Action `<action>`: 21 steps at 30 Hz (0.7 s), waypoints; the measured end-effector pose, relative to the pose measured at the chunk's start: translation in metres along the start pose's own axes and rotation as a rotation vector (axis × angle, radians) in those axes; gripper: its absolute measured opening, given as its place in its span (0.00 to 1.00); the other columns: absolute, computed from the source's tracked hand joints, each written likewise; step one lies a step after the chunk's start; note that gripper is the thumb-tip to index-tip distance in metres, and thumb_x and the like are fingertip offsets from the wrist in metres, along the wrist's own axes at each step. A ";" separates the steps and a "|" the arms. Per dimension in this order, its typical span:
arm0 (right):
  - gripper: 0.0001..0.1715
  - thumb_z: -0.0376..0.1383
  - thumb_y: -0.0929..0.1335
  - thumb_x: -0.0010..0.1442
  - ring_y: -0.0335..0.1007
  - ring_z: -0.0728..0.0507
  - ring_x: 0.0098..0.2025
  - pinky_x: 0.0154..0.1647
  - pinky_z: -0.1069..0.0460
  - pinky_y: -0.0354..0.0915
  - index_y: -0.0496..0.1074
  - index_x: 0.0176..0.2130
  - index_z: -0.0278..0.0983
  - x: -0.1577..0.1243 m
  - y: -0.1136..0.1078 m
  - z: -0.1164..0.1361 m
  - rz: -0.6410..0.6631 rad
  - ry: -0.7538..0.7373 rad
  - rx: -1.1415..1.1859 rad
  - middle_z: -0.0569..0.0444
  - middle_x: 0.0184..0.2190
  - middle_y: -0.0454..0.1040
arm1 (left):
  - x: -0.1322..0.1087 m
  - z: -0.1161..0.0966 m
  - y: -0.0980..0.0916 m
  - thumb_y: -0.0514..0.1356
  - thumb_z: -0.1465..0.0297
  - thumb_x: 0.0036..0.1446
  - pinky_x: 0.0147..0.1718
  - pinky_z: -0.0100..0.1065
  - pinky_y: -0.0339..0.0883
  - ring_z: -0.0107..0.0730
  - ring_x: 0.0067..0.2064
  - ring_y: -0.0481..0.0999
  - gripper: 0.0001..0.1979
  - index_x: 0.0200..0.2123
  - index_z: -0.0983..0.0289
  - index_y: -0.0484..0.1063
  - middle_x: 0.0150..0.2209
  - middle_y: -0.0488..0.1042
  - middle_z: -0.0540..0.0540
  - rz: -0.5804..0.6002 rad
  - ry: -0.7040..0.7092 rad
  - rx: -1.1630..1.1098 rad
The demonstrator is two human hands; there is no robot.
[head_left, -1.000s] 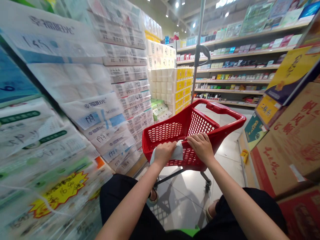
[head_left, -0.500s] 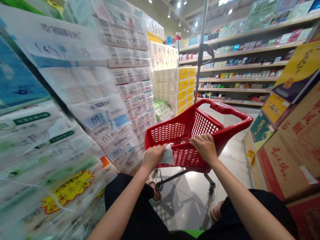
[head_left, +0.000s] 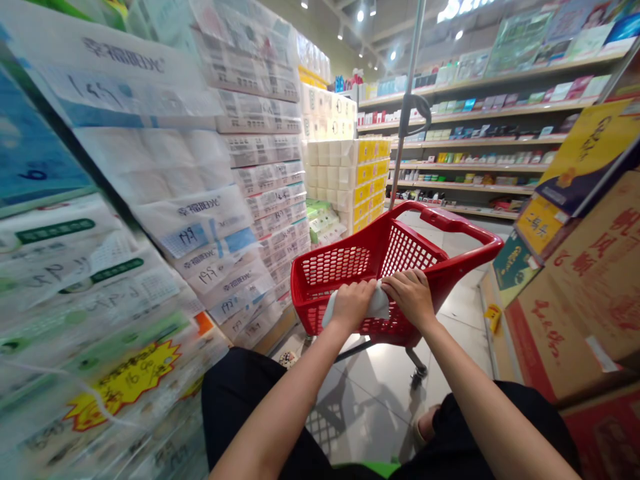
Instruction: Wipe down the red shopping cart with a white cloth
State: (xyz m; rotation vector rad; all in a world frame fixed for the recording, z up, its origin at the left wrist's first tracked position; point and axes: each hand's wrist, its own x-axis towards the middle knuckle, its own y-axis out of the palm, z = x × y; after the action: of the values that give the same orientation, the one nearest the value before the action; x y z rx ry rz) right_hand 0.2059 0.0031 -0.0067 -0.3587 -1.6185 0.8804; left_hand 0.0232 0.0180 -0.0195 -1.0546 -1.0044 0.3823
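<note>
In front of me stands a red plastic shopping cart with perforated basket walls. My left hand presses a white wipe onto the near rim, its fingers curled over the edge and the cloth showing on both sides of it. Just to its right, my right hand grips the same rim, fingers wrapped over the top. The two hands almost touch. What lies under my palms is hidden. The inside of the basket that shows holds nothing I can make out.
Stacked tissue packs rise close on my left. Cardboard boxes line the right side. A metal pole stands up behind the cart. Stocked shelves fill the back. The cart's wheels rest on white floor tiles.
My left hand has slid right along the rim with the wipe, from near the cart's front corner up to my right hand. My right hand keeps its place on the rim.
</note>
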 end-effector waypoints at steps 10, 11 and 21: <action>0.17 0.45 0.59 0.67 0.63 0.44 0.40 0.51 0.46 0.48 0.74 0.38 0.46 -0.002 -0.003 -0.011 0.010 -0.011 0.039 0.56 0.34 0.75 | -0.080 0.086 -0.014 0.50 0.71 0.66 0.38 0.34 0.59 0.33 0.39 0.70 0.17 0.57 0.56 0.62 0.37 0.72 0.52 0.077 -0.093 0.058; 0.17 0.45 0.59 0.68 0.63 0.44 0.40 0.52 0.46 0.48 0.74 0.38 0.46 -0.002 -0.002 -0.010 0.007 -0.009 0.042 0.56 0.34 0.75 | -0.085 0.092 -0.016 0.49 0.70 0.67 0.39 0.34 0.59 0.33 0.38 0.70 0.16 0.56 0.56 0.62 0.36 0.72 0.52 0.081 -0.098 0.056; 0.16 0.45 0.59 0.67 0.61 0.43 0.41 0.53 0.45 0.47 0.73 0.38 0.45 0.000 0.001 0.006 -0.013 0.033 0.028 0.56 0.34 0.74 | -0.023 0.024 -0.003 0.46 0.64 0.68 0.37 0.36 0.59 0.36 0.38 0.71 0.14 0.52 0.58 0.65 0.37 0.73 0.55 0.002 -0.091 0.030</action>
State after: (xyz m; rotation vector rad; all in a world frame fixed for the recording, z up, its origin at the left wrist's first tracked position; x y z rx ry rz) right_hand 0.1996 0.0015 -0.0080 -0.3407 -1.5752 0.8821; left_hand -0.0095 0.0136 -0.0256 -1.0182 -1.0752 0.4486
